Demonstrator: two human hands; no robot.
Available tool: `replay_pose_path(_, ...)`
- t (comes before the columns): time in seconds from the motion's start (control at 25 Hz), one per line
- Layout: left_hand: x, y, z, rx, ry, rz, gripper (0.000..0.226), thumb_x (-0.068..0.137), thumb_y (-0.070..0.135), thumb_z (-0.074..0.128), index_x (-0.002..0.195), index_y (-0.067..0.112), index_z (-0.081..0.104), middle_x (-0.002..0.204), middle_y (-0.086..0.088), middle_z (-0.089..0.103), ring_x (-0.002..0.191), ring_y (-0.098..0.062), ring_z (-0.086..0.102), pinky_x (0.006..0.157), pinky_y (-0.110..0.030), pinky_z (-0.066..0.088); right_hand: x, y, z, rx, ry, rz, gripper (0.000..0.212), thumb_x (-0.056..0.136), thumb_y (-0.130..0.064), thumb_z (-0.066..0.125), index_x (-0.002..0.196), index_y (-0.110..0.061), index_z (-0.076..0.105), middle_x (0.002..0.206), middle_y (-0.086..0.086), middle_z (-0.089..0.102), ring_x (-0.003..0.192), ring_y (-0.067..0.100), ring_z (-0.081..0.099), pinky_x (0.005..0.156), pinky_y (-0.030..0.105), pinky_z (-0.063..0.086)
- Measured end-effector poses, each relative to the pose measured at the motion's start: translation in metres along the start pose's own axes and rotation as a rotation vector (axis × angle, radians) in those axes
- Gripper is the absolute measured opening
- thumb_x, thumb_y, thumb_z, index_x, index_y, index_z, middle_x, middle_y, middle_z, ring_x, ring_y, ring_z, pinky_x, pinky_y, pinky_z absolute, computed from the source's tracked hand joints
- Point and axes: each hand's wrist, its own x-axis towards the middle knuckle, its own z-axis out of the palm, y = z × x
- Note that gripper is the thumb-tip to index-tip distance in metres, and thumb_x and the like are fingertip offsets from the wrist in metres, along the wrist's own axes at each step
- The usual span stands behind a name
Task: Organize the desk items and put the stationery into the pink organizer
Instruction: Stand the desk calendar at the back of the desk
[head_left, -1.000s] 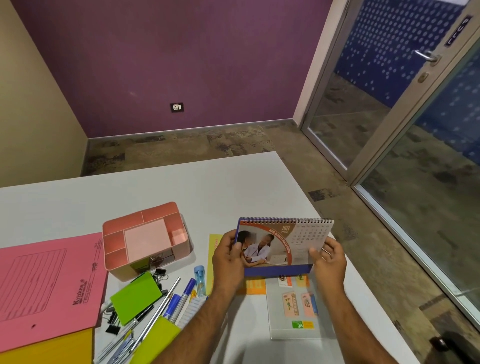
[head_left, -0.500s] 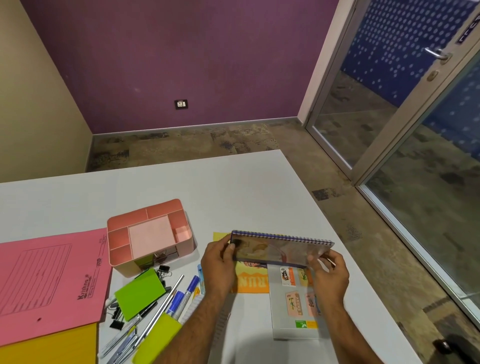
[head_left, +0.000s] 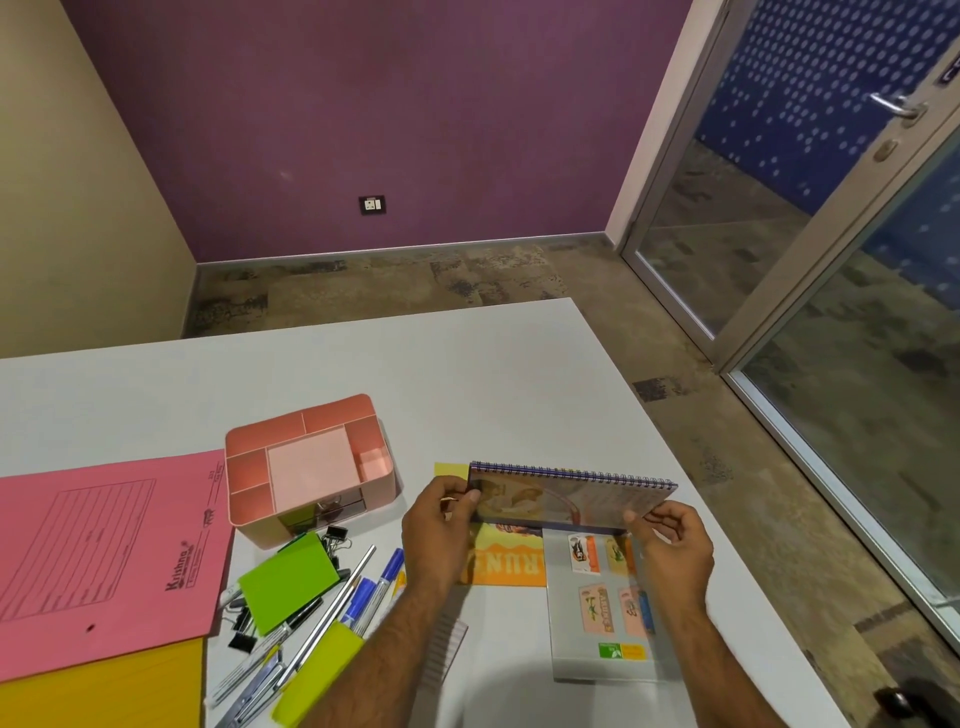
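A spiral-bound desk calendar (head_left: 566, 496) hangs just above the white desk, tilted nearly flat. My left hand (head_left: 441, 525) grips its left edge and my right hand (head_left: 675, 545) pinches its right corner. The pink organizer (head_left: 306, 467) stands to the left with its compartments open. In front of it lie green sticky notes (head_left: 288, 579), black binder clips (head_left: 335, 535), several pens and markers (head_left: 363, 592) and a yellow-green pad (head_left: 319, 675).
A pink folder (head_left: 98, 556) lies over a yellow one (head_left: 104, 691) at the left. Under the calendar sit a yellow-orange card (head_left: 506, 564) and a clear sleeve of stickers (head_left: 608, 603). The desk's right edge (head_left: 753, 587) drops to the floor beside a glass door.
The calendar has gone from upright and facing me to tilted nearly flat, lowered toward the desk. Both hands came down with it.
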Motion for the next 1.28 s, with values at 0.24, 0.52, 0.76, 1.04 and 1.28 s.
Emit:
replay_pose_path(0.24, 0.002, 0.000, 0.003, 0.212, -0.122, 0.105, 0.016, 0.095, 0.012, 0.058, 0.106, 0.015, 0.070, 0.097, 0.009, 0.055, 0.089, -0.006, 0.055, 0.068, 0.003, 0.036, 0.009, 0.006, -0.002, -0.243, -0.203, -0.013, 0.010, 0.089, -0.011, 0.067, 0.099, -0.011, 0.063, 0.094, 0.007, 0.066, 0.081, 0.018, 0.064, 0.067, 0.028, 0.047)
replay_pose_path(0.52, -0.014, 0.009, -0.014, 0.179, -0.131, 0.196, 0.013, 0.097, 0.005, 0.053, 0.097, 0.011, 0.064, 0.086, 0.013, 0.047, 0.079, 0.000, 0.052, 0.066, -0.003, 0.039, -0.005, -0.010, -0.013, -0.308, -0.203, -0.097, 0.010, 0.089, -0.006, 0.067, 0.095, -0.011, 0.061, 0.089, 0.009, 0.065, 0.085, 0.026, 0.062, 0.072, 0.033, 0.044)
replay_pose_path(0.76, -0.020, 0.032, -0.062, 0.058, 0.024, 0.354, 0.017, 0.092, 0.010, 0.062, 0.106, 0.015, 0.071, 0.094, 0.016, 0.052, 0.093, 0.004, 0.049, 0.079, -0.004, 0.037, -0.028, -0.069, -0.009, -0.402, -0.269, -0.288, 0.007, 0.087, -0.004, 0.068, 0.092, -0.005, 0.064, 0.088, 0.011, 0.064, 0.085, 0.029, 0.059, 0.073, 0.038, 0.045)
replay_pose_path(1.04, 0.013, 0.055, -0.175, 0.168, 0.289, 0.431, 0.013, 0.092, 0.012, 0.061, 0.101, 0.016, 0.068, 0.097, 0.004, 0.059, 0.094, -0.013, 0.049, 0.076, -0.010, 0.037, -0.063, -0.158, 0.080, -0.426, -0.366, -0.583, 0.015, 0.082, 0.000, 0.072, 0.096, 0.000, 0.068, 0.090, 0.015, 0.070, 0.076, 0.029, 0.061, 0.067, 0.034, 0.043)
replay_pose_path(1.28, 0.045, 0.049, -0.307, 0.160, 0.531, 0.333, 0.013, 0.094, 0.013, 0.059, 0.105, 0.013, 0.067, 0.098, 0.000, 0.058, 0.096, -0.016, 0.057, 0.072, -0.025, 0.052, -0.122, -0.228, 0.217, -0.390, -0.527, -0.725, 0.023, 0.085, -0.005, 0.069, 0.108, -0.003, 0.067, 0.107, 0.012, 0.071, 0.090, 0.027, 0.065, 0.075, 0.030, 0.049)
